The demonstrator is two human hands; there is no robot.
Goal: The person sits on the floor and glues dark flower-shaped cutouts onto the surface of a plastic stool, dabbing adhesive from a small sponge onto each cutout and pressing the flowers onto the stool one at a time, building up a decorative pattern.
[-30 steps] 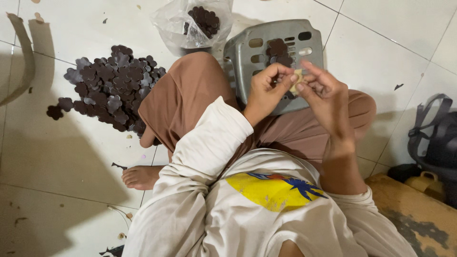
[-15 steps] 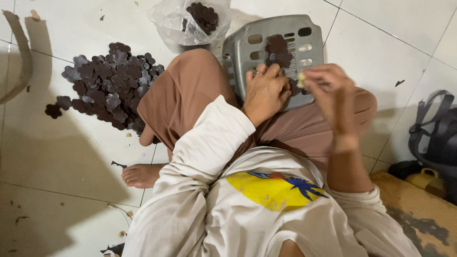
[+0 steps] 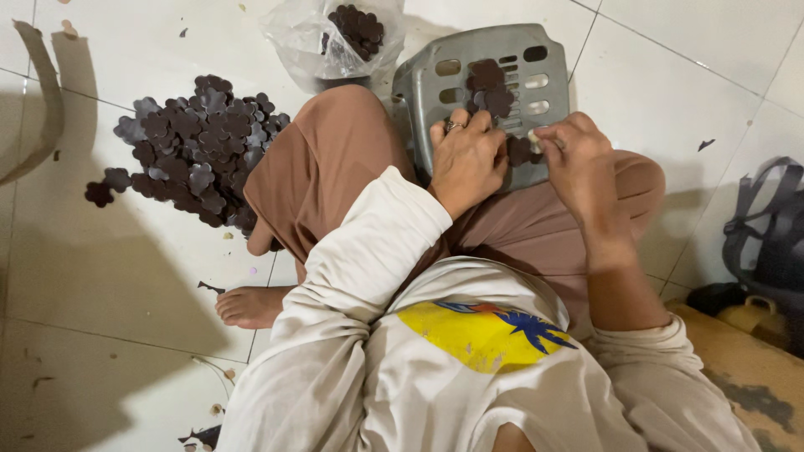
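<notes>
Resting on the grey plastic stool point(image 3: 419, 84), both hands pressed down: the left hand point(image 3: 466, 159) lay flat beside dark flower-shaped pieces point(image 3: 487, 85) on its seat, while the right hand point(image 3: 578, 163) pinched a small pale piece point(image 3: 533, 137). Left of the stool lay a heap of like pieces point(image 3: 188, 151) on the floor.

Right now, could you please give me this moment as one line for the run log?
left hand: on grey stool | right hand: pinching small pale piece | dark flower-shaped pieces: on stool | pile: floor | bag: behind knee
</notes>
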